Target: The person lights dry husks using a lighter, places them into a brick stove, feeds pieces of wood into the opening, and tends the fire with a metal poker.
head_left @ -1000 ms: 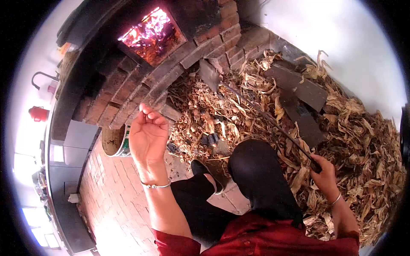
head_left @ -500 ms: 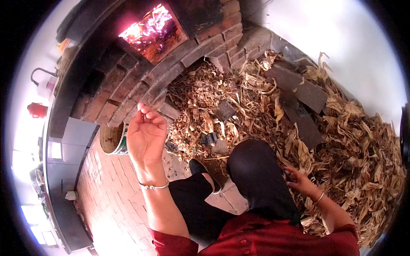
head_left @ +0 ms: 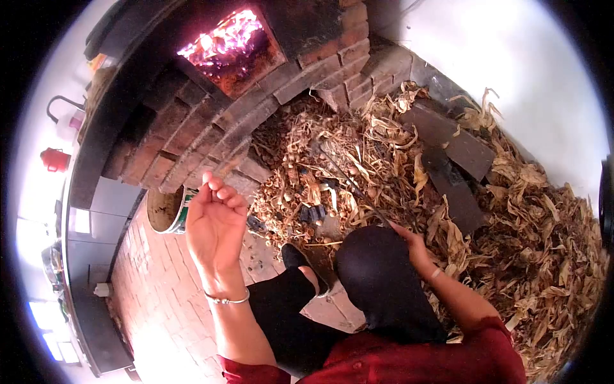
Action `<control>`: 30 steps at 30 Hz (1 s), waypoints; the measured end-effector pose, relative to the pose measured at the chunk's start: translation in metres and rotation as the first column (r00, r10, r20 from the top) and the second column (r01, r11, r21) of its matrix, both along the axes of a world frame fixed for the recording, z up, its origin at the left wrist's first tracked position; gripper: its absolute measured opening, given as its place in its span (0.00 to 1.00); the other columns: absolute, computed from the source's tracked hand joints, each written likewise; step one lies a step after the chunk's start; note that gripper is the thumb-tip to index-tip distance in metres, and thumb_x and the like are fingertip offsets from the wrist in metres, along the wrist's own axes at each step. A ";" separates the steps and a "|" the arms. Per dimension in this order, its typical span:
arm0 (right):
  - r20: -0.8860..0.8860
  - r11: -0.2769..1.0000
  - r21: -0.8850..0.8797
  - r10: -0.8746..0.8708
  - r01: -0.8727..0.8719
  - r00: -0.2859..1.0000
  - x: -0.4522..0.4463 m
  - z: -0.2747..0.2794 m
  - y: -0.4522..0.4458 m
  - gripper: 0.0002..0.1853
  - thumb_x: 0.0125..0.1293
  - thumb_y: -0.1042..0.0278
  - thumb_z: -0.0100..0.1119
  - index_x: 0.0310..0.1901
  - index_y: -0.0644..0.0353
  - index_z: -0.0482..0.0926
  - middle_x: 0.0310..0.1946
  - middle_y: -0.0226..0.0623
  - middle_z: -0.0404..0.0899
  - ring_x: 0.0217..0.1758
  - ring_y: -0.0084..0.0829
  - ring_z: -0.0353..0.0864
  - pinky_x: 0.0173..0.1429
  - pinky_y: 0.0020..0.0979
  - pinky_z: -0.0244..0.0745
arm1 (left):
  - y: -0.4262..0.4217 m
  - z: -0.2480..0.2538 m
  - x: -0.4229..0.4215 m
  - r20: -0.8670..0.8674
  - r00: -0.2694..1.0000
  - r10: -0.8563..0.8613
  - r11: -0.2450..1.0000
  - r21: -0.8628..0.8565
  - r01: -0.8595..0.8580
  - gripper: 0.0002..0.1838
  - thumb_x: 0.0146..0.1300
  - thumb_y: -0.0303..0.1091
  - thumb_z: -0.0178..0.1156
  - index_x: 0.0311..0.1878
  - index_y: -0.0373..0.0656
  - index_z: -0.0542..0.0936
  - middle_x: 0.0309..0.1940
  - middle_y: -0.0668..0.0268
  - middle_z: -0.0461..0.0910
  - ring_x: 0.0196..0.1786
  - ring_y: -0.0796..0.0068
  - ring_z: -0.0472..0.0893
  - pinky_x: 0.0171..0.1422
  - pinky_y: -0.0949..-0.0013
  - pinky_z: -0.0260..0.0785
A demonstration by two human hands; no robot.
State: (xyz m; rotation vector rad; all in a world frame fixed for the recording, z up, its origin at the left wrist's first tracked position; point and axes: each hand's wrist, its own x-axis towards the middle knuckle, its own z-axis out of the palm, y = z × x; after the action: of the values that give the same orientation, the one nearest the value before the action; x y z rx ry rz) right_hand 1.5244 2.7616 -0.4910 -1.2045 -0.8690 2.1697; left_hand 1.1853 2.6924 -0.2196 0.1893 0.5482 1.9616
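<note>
As the stove burns | husks strew the floor | left fingers half-curled, empty | right fingers by rod, grip unclear

Right hand: fingers partly hidden behind raised knee, grip on dark rod unclear; rod's near end out of sight by knee, far end lost among dry litter; bucket partly behind left hand; brick stove cut by top edge, red shirt by bottom; counter items too small to tell.
</note>
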 end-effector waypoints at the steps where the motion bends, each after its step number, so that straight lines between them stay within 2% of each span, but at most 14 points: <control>1: -0.144 0.976 -0.194 -0.132 0.103 0.981 -0.013 -0.014 0.008 0.22 0.66 0.71 0.55 0.61 0.60 0.69 0.57 0.43 0.73 0.60 0.33 0.72 0.62 0.35 0.67 | 0.002 -0.002 -0.001 0.007 1.000 0.012 1.000 -0.025 -0.012 0.10 0.67 0.27 0.44 0.47 0.37 0.72 0.36 0.66 0.72 0.37 0.75 0.70 0.43 0.70 0.63; 3: -0.159 0.998 -0.057 -0.036 0.027 0.987 -0.025 -0.020 0.014 0.21 0.66 0.71 0.55 0.61 0.61 0.70 0.54 0.41 0.76 0.56 0.34 0.75 0.61 0.34 0.69 | 0.006 0.000 0.000 0.007 1.000 0.029 0.999 -0.046 -0.029 0.09 0.68 0.28 0.44 0.46 0.38 0.72 0.35 0.66 0.73 0.36 0.74 0.70 0.43 0.70 0.64; 4: -0.156 0.998 -0.057 -0.037 0.028 0.987 -0.022 -0.014 0.015 0.21 0.66 0.71 0.55 0.61 0.61 0.70 0.54 0.41 0.76 0.56 0.34 0.75 0.61 0.34 0.69 | 0.008 0.001 0.004 -0.002 1.000 0.023 0.999 -0.045 -0.023 0.09 0.68 0.28 0.44 0.46 0.38 0.73 0.35 0.66 0.73 0.36 0.74 0.70 0.43 0.71 0.64; 5: 0.150 0.937 0.319 0.095 -0.139 0.984 -0.014 -0.007 0.014 0.21 0.66 0.71 0.55 0.61 0.61 0.70 0.53 0.40 0.76 0.55 0.34 0.76 0.60 0.33 0.70 | 0.010 0.000 0.008 -0.010 1.000 0.016 0.999 -0.044 -0.016 0.09 0.67 0.27 0.45 0.46 0.37 0.73 0.35 0.66 0.73 0.36 0.74 0.70 0.43 0.71 0.64; 6: 0.461 0.719 0.581 0.095 -0.381 0.882 -0.012 0.001 0.014 0.21 0.66 0.71 0.55 0.60 0.61 0.71 0.53 0.40 0.76 0.54 0.34 0.76 0.60 0.32 0.70 | 0.011 -0.002 0.009 -0.011 1.000 0.015 0.999 -0.044 -0.016 0.09 0.67 0.27 0.45 0.46 0.37 0.73 0.35 0.66 0.73 0.36 0.74 0.70 0.43 0.71 0.64; 10: 0.351 0.793 0.516 0.149 -0.324 0.924 0.004 -0.011 0.014 0.21 0.66 0.71 0.55 0.60 0.60 0.71 0.54 0.40 0.76 0.55 0.31 0.76 0.60 0.31 0.69 | 0.014 -0.002 0.010 0.003 1.000 0.006 0.998 -0.058 -0.006 0.08 0.67 0.27 0.46 0.45 0.37 0.73 0.34 0.67 0.73 0.37 0.74 0.70 0.42 0.72 0.63; 12: 0.468 0.682 0.600 0.125 -0.418 0.875 0.004 -0.015 0.019 0.21 0.65 0.72 0.56 0.60 0.58 0.71 0.55 0.39 0.76 0.54 0.28 0.76 0.58 0.30 0.69 | 0.014 -0.004 0.011 -0.024 1.000 -0.004 0.999 -0.033 0.003 0.08 0.67 0.27 0.46 0.45 0.37 0.73 0.34 0.66 0.73 0.37 0.74 0.70 0.42 0.71 0.64; 13: 0.292 0.804 0.521 0.149 -0.288 0.945 -0.009 -0.014 0.024 0.21 0.65 0.72 0.56 0.60 0.57 0.72 0.56 0.39 0.75 0.54 0.27 0.76 0.58 0.29 0.69 | 0.014 -0.006 0.010 -0.025 1.000 -0.004 0.999 -0.041 0.003 0.08 0.67 0.27 0.46 0.45 0.37 0.73 0.34 0.66 0.73 0.37 0.74 0.70 0.42 0.71 0.64; 14: 0.285 0.809 0.517 0.146 -0.280 0.947 -0.019 -0.011 0.026 0.21 0.65 0.72 0.56 0.60 0.57 0.72 0.56 0.39 0.75 0.54 0.27 0.76 0.58 0.29 0.69 | 0.014 -0.007 0.008 -0.018 1.000 -0.011 0.999 -0.038 0.010 0.10 0.67 0.27 0.45 0.46 0.37 0.73 0.35 0.66 0.73 0.37 0.74 0.70 0.42 0.71 0.64; 16: 0.377 0.752 0.553 0.158 -0.359 0.913 -0.034 0.007 0.032 0.21 0.65 0.71 0.57 0.60 0.57 0.72 0.56 0.39 0.75 0.55 0.28 0.76 0.58 0.29 0.69 | 0.017 -0.009 0.004 -0.017 1.000 -0.020 0.999 -0.031 0.020 0.11 0.66 0.26 0.45 0.48 0.36 0.73 0.36 0.65 0.73 0.37 0.74 0.70 0.42 0.71 0.64; 17: 0.364 0.753 0.560 0.149 -0.344 0.919 -0.034 -0.010 0.031 0.21 0.65 0.70 0.57 0.60 0.57 0.72 0.57 0.38 0.74 0.55 0.28 0.75 0.58 0.29 0.70 | 0.018 -0.009 0.001 -0.001 1.000 0.002 0.999 -0.046 -0.002 0.10 0.67 0.27 0.45 0.47 0.37 0.73 0.35 0.66 0.73 0.37 0.74 0.70 0.42 0.71 0.64; 21: 0.315 0.757 0.556 0.189 -0.342 0.930 -0.017 -0.002 0.026 0.21 0.65 0.69 0.57 0.60 0.56 0.72 0.58 0.38 0.74 0.56 0.28 0.75 0.59 0.30 0.70 | 0.018 -0.007 -0.005 0.043 0.998 0.035 0.998 -0.056 -0.032 0.09 0.67 0.27 0.46 0.46 0.38 0.73 0.35 0.66 0.73 0.37 0.74 0.71 0.42 0.71 0.64; 23: 0.390 0.810 0.458 0.187 -0.366 0.902 -0.007 0.011 0.022 0.21 0.65 0.70 0.57 0.60 0.55 0.72 0.57 0.37 0.74 0.58 0.28 0.73 0.59 0.30 0.69 | 0.016 -0.005 -0.005 0.035 0.999 0.028 0.999 -0.036 -0.026 0.09 0.67 0.27 0.45 0.46 0.37 0.74 0.35 0.66 0.73 0.36 0.74 0.71 0.42 0.71 0.64; 30: 0.388 0.844 0.384 0.219 -0.373 0.895 0.027 0.039 0.012 0.21 0.65 0.70 0.57 0.61 0.54 0.72 0.57 0.39 0.74 0.60 0.29 0.72 0.61 0.31 0.67 | 0.011 -0.005 -0.009 0.036 0.999 0.038 0.999 -0.035 -0.037 0.09 0.67 0.27 0.46 0.45 0.38 0.74 0.34 0.66 0.74 0.36 0.74 0.72 0.42 0.70 0.65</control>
State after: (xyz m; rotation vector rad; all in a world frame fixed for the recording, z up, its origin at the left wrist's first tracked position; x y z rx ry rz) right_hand 1.5512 2.7737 -0.4517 -1.2654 -1.7059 1.8446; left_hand 1.1761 2.7031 -0.2243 0.1218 0.5647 1.9865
